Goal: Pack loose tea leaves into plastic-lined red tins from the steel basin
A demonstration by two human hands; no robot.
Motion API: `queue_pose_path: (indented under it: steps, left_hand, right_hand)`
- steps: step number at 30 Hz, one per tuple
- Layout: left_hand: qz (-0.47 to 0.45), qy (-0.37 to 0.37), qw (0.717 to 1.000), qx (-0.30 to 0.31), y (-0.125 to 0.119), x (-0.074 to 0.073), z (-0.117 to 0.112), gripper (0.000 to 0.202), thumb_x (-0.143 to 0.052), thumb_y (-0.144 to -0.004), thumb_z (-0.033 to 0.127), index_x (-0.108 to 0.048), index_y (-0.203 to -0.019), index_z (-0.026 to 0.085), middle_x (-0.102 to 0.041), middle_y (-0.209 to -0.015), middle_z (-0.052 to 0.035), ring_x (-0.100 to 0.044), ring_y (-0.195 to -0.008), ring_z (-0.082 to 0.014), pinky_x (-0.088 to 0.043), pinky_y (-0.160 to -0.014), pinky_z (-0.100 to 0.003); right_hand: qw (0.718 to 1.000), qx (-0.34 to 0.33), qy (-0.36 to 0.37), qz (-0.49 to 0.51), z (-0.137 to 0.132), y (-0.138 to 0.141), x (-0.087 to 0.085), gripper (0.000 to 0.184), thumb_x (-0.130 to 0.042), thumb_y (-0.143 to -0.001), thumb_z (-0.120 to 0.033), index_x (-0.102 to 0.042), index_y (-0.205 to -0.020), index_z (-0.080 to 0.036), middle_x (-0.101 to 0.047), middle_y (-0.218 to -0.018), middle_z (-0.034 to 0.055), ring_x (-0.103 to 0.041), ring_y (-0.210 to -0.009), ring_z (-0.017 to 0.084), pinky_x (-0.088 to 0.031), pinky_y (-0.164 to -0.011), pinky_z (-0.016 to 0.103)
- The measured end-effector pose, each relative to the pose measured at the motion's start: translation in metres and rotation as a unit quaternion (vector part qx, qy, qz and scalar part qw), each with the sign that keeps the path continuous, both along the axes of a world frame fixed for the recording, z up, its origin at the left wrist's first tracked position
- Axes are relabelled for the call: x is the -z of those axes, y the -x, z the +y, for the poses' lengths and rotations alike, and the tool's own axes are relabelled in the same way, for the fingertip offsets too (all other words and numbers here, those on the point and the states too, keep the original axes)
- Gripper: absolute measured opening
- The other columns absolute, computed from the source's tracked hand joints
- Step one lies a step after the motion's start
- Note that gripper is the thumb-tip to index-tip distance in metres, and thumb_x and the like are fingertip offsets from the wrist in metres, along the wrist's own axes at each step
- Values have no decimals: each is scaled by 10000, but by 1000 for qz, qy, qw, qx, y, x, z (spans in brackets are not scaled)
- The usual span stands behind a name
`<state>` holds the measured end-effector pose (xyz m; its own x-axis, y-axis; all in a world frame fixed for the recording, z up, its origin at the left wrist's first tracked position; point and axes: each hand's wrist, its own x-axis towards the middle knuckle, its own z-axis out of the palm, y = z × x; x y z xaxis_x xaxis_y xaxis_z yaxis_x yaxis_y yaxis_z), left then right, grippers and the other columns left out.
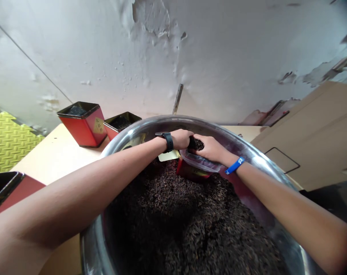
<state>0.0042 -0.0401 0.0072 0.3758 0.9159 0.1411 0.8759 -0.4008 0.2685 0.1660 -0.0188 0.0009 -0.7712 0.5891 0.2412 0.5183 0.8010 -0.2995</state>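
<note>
Dark loose tea leaves (176,194) lie heaped in a large shiny metal basin (195,121). Within the basin's far part, a red tin (189,170) stands tilted on the leaves, lined with a clear plastic bag (203,164) that spreads over its rim. My right hand (210,147), with a blue wristband, is over the bag's mouth, curled round a clump of tea leaves (196,144). My left hand (181,139), wearing a dark watch, is closed beside that clump, touching or nearly touching the right hand. Its fingertips are hidden. A pale, flat piece (168,156) shows below the left wrist.
Left of the basin, one red tin (86,128) with a dark lining stands on the pale table (59,154), and another red tin (113,130) is behind the rim. A third tin (21,191) is near left. A peeling wall (150,72) rises behind; cardboard (311,141) leans right.
</note>
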Motion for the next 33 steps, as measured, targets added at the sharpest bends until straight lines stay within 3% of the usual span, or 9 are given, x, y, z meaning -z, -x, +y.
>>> queue_pose_path:
  steps: [5,22,29,33]
  left_hand:
    - [-10,12,1000,11,1,0,0,329,-347,-781,196,-581,-1012,185,-636,-970,-68,-571,-821,-170,-411,-679,-247]
    - [-7,10,1000,14,1,1,2,347,-328,-801,202,-571,-1048,178,-628,-1014,-75,-572,-854,-174,-417,-720,-257]
    - [6,-11,999,33,4,3,5,298,-325,-807,198,-579,-954,149,-634,-967,-91,-581,-825,-179,-424,-701,-265]
    - [10,-10,998,56,6,1,4,308,-365,-803,219,-570,-1017,135,-626,-1000,-98,-578,-865,-192,-429,-732,-270]
  right_hand:
    - [1000,5,-15,-20,2,-1,2,260,-513,-734,-382,-604,-858,-172,-649,-882,76,-585,-774,212,-407,-650,298]
    - [999,2,-20,-42,4,-3,5,288,-441,-795,-359,-626,-921,-178,-661,-899,77,-590,-762,197,-389,-630,279]
    - [990,48,-115,-60,-2,-3,-1,238,-392,-806,-263,-598,-908,-201,-652,-849,61,-564,-705,180,-368,-636,284]
    - [986,4,-162,27,-28,3,-4,255,-348,-823,-208,-574,-936,-169,-623,-873,62,-549,-768,160,-380,-715,278]
